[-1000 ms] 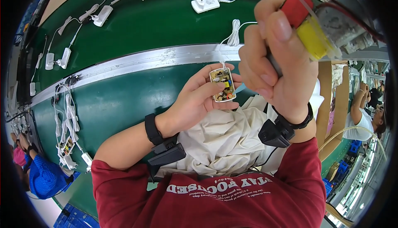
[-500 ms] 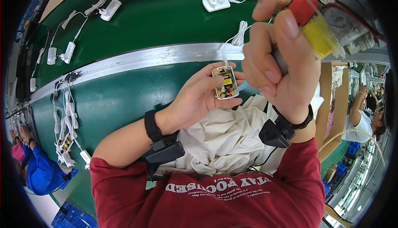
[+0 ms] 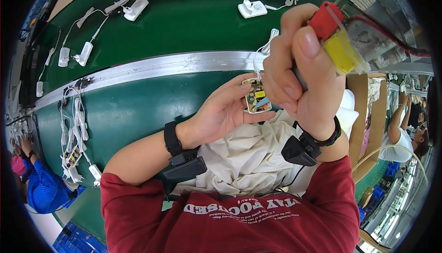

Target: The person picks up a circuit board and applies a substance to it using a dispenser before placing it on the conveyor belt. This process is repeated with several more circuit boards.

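My left hand (image 3: pixel 221 106) holds an opened white power adapter (image 3: pixel 258 107) between thumb and fingers. Its circuit board faces up, with a yellow-wrapped part in the middle, and a white cable runs off the far side. Above it, my right hand (image 3: pixel 306 69) is closed around a handheld dispenser (image 3: pixel 343 53) with red and yellow parts and a grey body. From under that hand a blue tapered nozzle (image 3: pixel 262 102) reaches down over the lower part of the board. Whether the tip touches the board I cannot tell.
Several white adapters (image 3: pixel 252 8) with bundled cables lie on the green conveyor (image 3: pixel 193 27) beyond a metal rail (image 3: pixel 184 64). More cabled adapters (image 3: pixel 73 133) lie at the left. A cardboard box (image 3: pixel 361 129) stands at the right. Other people (image 3: pixel 46 186) work on both sides.
My right hand and the dispenser have moved left and slightly down, bringing the blue nozzle over the board. The left hand with the adapter has shifted slightly right. Adapters on the conveyor have moved right.
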### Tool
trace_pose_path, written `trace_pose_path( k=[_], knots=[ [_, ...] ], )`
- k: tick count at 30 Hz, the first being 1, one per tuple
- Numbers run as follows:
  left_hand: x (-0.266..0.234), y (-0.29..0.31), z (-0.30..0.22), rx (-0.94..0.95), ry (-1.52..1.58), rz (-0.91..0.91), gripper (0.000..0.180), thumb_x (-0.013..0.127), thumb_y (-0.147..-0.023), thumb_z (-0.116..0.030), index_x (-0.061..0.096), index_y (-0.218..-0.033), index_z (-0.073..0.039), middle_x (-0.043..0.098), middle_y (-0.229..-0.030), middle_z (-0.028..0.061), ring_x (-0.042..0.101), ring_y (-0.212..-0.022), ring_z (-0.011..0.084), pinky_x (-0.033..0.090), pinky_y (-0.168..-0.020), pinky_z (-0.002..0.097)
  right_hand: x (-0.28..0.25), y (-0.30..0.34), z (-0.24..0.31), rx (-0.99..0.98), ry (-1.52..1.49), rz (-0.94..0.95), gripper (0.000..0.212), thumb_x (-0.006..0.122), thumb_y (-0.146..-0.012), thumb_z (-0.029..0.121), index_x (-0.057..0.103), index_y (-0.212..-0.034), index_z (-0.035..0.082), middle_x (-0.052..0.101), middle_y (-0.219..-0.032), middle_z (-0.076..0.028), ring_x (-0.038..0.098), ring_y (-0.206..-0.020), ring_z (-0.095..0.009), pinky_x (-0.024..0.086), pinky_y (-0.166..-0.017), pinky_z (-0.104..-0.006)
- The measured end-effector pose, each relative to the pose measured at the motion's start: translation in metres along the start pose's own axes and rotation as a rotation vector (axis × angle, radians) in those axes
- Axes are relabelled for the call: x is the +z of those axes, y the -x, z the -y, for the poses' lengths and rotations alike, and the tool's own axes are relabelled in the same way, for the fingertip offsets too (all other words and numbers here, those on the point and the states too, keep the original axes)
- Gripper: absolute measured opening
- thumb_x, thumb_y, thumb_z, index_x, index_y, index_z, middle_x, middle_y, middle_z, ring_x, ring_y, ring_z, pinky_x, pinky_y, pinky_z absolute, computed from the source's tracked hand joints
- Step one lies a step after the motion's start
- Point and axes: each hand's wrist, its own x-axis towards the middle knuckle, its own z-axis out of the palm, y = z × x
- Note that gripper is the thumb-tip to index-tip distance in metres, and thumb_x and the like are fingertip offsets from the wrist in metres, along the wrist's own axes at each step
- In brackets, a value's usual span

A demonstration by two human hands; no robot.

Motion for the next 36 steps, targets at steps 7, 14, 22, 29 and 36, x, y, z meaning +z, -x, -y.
trace_pose_path(
  k=[7, 14, 22, 29, 36],
  knots=[
    [0.029, -0.014, -0.005, -0.079, -0.114, -0.057, 0.041, 0.038, -0.100, -0.018, 0.032, -0.137, -0.003, 0.048, -0.132, 0.0139, 0.050, -0.122, 0.0251, 0.043, -0.104, 0.0472, -0.006, -0.006, 0.040, 0.049, -0.018, -0.088, 0.034, 0.047, -0.099, 0.034, 0.042, -0.108, 0.002, 0.036, -0.050, 0.002, 0.029, -0.037, -0.005, 0.024, -0.035, -0.0214],
    [0.096, -0.095, -0.051, 0.489, -1.387, 0.195, 0.039, 0.047, -0.097, -0.017, 0.040, -0.134, -0.004, 0.050, -0.130, 0.0088, 0.054, -0.114, 0.0170, 0.046, -0.096, 0.0322, -0.016, -0.011, 0.095, -0.056, 0.021, -0.084, 0.030, 0.048, -0.098, 0.031, 0.044, -0.106, 0.003, 0.037, -0.052, 0.003, 0.030, -0.038, -0.004, 0.024, -0.036, -0.0210],
    [0.140, -0.262, -0.051, 0.425, -1.175, 0.500, 0.040, 0.064, -0.085, -0.018, 0.053, -0.121, -0.003, 0.060, -0.110, 0.0083, 0.057, -0.099, 0.0166, 0.047, -0.085, 0.0328, -0.032, -0.015, 0.119, -0.047, 0.018, -0.073, 0.025, 0.051, -0.097, 0.028, 0.045, -0.104, 0.004, 0.038, -0.053, 0.003, 0.032, -0.039, -0.003, 0.024, -0.037, -0.0205],
    [0.094, -0.273, 0.018, 0.376, -2.283, 0.027, 0.042, 0.066, -0.078, -0.019, 0.048, -0.113, -0.004, 0.054, -0.105, 0.0207, 0.059, -0.091, 0.0374, 0.049, -0.072, 0.0466, -0.057, -0.012, 0.114, 0.009, -0.018, -0.090, 0.021, 0.053, -0.096, 0.025, 0.047, -0.101, 0.005, 0.039, -0.055, 0.004, 0.033, -0.041, -0.002, 0.025, -0.038, -0.0200],
    [0.110, -0.216, -0.039, 0.545, -1.779, 0.019, 0.036, 0.065, -0.082, -0.019, 0.053, -0.113, -0.004, 0.059, -0.107, 0.0144, 0.059, -0.092, 0.0260, 0.049, -0.073, 0.0366, -0.053, -0.006, 0.103, 0.095, -0.087, -0.078, 0.017, 0.055, -0.095, 0.022, 0.048, -0.099, 0.006, 0.041, -0.056, 0.005, 0.034, -0.042, -0.002, 0.025, -0.039, -0.0195]
  ],
)
